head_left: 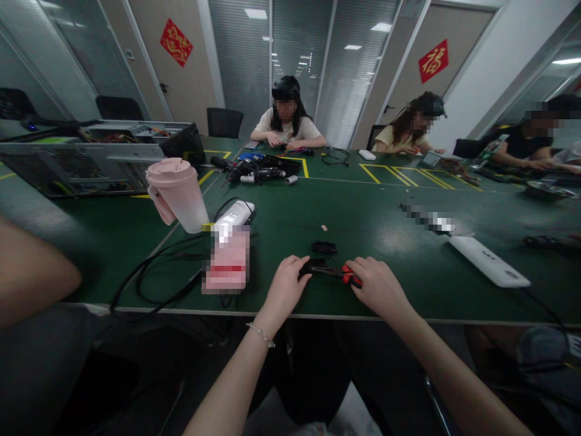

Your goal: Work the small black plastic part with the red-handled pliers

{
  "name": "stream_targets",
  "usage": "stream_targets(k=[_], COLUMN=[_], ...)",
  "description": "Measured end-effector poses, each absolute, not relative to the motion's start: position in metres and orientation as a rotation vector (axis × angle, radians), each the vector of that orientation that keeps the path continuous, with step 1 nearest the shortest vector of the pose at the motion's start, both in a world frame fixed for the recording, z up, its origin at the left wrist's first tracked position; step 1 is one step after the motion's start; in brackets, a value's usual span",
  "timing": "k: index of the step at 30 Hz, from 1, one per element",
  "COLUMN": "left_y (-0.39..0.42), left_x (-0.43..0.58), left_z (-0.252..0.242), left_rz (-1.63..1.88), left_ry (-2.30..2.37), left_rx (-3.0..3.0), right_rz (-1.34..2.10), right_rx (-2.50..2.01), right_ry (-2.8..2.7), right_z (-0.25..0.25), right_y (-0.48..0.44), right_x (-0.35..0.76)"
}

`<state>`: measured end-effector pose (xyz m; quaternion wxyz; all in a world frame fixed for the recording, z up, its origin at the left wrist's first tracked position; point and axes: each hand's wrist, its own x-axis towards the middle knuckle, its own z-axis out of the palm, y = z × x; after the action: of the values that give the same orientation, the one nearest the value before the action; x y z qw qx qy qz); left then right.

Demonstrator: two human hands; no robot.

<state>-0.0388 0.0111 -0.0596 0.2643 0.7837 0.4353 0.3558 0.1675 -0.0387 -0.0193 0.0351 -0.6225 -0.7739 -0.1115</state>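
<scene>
My left hand (289,280) is closed around a small black part (313,265), pinched between thumb and fingers just above the green table (290,218). In my right hand (376,280) are red-handled pliers (348,275), the fingers wrapped round the grips. The pliers' metal jaws point left and meet the black part; whether they bite on it I cannot tell. Just beyond my hands lies another small black piece (324,247), and past it a tiny pale scrap (324,228).
Left of my hands are a pink cup (177,191), a white power bank (236,218), a blurred pink item (226,263) and black cables (136,272). An open computer case (91,157) stands far left. A white device (488,260) lies right. Several people sit around the table.
</scene>
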Motion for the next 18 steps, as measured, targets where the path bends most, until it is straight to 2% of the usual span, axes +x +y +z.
stream_targets(k=[8,18], left_y=[0.0107,0.0103], left_x=[-0.0396,-0.0391], left_z=[-0.0593,-0.0577], left_rz=[0.955,0.938], left_ry=[1.177,1.182], left_rx=[2.113,2.125], right_rz=[-0.19,-0.312], right_rx=[-1.968,-1.927], right_ry=[-2.349,-2.377], right_z=[-0.02,-0.0196], right_y=[-0.0382,-0.039], right_x=[0.1668,0.1672])
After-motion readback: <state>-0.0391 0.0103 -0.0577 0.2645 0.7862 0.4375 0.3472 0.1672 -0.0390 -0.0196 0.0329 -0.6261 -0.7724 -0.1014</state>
